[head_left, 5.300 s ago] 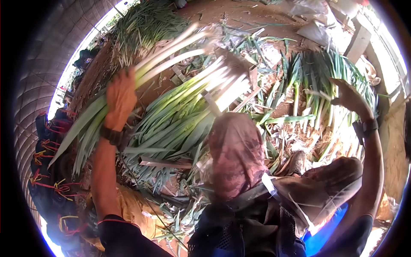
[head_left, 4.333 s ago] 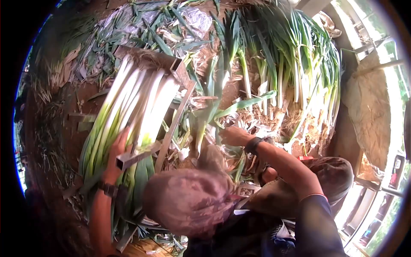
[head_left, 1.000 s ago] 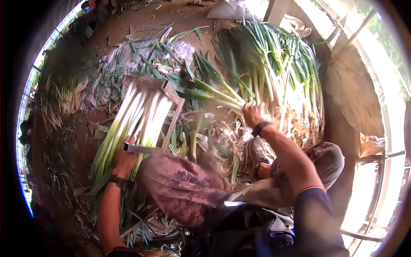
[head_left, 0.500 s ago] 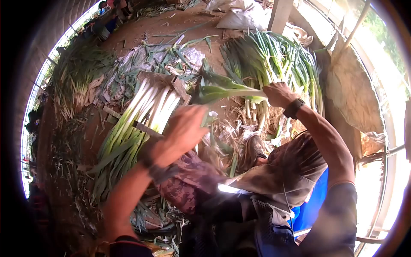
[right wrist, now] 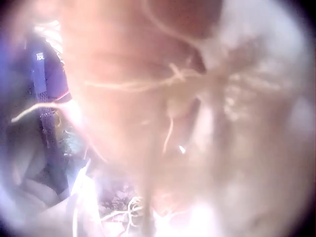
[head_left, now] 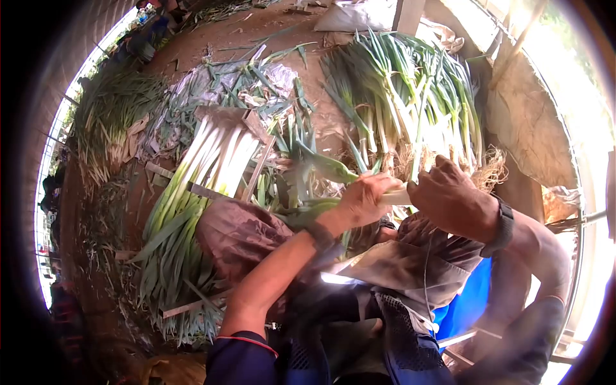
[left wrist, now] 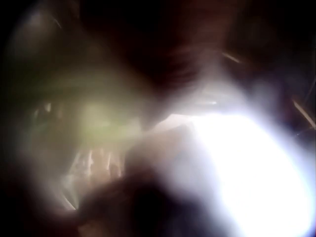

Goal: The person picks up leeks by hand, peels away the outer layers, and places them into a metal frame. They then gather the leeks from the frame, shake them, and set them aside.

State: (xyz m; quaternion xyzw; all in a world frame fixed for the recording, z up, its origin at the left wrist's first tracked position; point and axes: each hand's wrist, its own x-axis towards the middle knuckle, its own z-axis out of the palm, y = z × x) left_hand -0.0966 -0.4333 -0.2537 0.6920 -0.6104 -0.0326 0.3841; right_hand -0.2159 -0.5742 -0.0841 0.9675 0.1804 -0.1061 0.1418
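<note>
Over the lap, a leek (head_left: 398,197) lies across between both hands, its white shank showing in the gap. My left hand (head_left: 364,200) grips it on the leafy side, green leaves trailing off to the left. My right hand (head_left: 459,197) holds it near the root end, fingers curled in, and a tuft of roots (head_left: 491,168) sticks out beyond the wrist. Pale roots (right wrist: 133,210) hang close in the right wrist view, which is hazy. The left wrist view is mostly blur, with a green smear of leaf (left wrist: 103,123).
Left of the knee, a metal frame (head_left: 255,125) holds a row of leeks (head_left: 212,157), white ends at the top. A big pile of rooted leeks (head_left: 410,96) lies ahead on the right. Another pile (head_left: 115,109) is far left. Trimmings (head_left: 218,90) litter the floor.
My left hand has left the leeks in the frame and come right onto the held leek. The right hand, which lifted that leek, has moved right and down toward the lap.
</note>
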